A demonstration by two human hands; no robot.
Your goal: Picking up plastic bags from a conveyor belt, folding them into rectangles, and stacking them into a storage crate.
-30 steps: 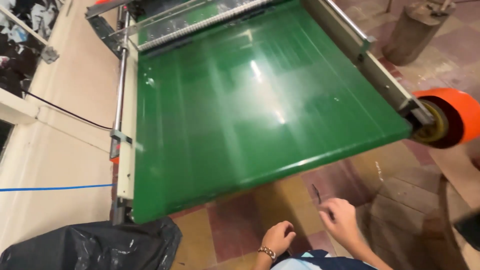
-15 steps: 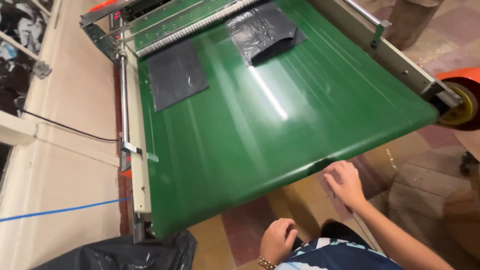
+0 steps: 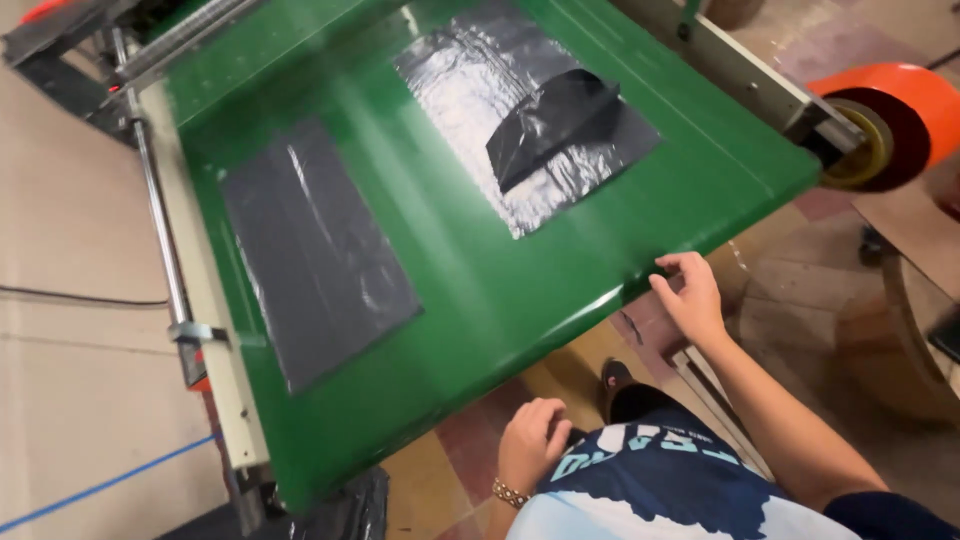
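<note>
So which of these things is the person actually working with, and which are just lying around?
In use:
- green conveyor belt
- flat black plastic bag on it
- folded-over black plastic bag on it
- right hand by the belt's edge
- left hand, closed, near the lap

Lying about:
- orange roll beside the machine
- black sack under the belt's corner

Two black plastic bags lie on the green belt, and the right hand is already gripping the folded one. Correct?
Not quite. The head view shows the right hand open at the edge of the green belt, apart from the folded bag. The flat bag lies beside it.
</note>
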